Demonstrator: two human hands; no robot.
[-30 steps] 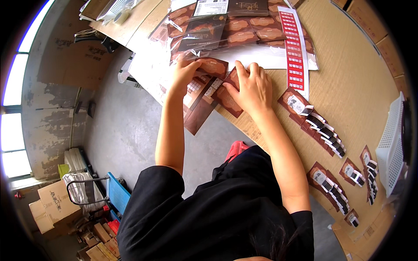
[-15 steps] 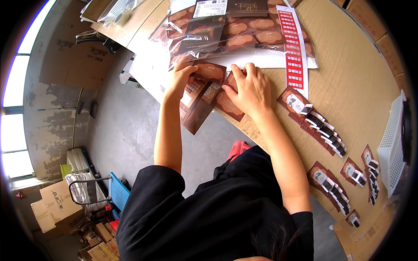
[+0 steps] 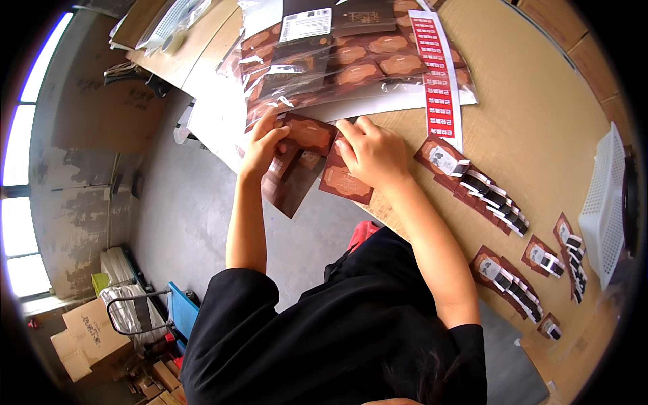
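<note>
My left hand pinches a small brown printed card at its left end, fingers closed. Below that card a larger, darker brown folded sheet or sleeve hangs past the table's edge, its upper part hidden. Right beside it, my right hand has its fingers curled over a second brown card, which lies tilted at the table's near edge. A clear plastic bag filled with similar brown cards lies just beyond both hands.
A strip of red-and-white labels lies right of the bag. Fanned stacks of brown cards with black-and-white bands spread along the table's right, near a white perforated basket. At lower left are a blue trolley and cardboard boxes.
The left hand's card and the right hand's card have drawn slightly apart, and the dark folded sheet has turned and swung lower. The whole view has shifted a little.
</note>
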